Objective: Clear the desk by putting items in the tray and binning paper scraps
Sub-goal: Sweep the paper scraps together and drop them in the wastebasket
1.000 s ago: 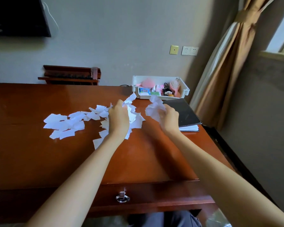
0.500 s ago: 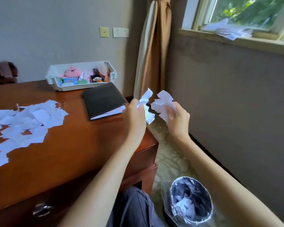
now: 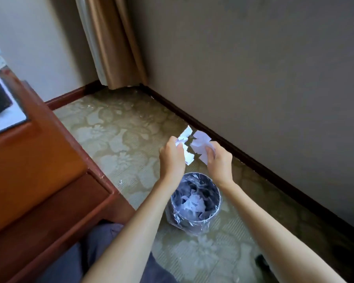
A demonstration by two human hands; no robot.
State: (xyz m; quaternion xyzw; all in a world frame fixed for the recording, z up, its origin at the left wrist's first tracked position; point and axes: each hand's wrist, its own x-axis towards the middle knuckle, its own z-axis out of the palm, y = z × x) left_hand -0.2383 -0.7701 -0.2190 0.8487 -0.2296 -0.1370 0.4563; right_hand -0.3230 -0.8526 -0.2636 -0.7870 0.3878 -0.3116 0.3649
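White paper scraps (image 3: 200, 145) fill both hands' grip, left hand (image 3: 172, 156) and right hand (image 3: 220, 162), above bin (image 3: 217, 203).

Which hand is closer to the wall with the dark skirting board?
The right hand. It holds paper scraps above the bin, on the side toward the wall. The left hand holds its own scraps beside it, toward the desk.
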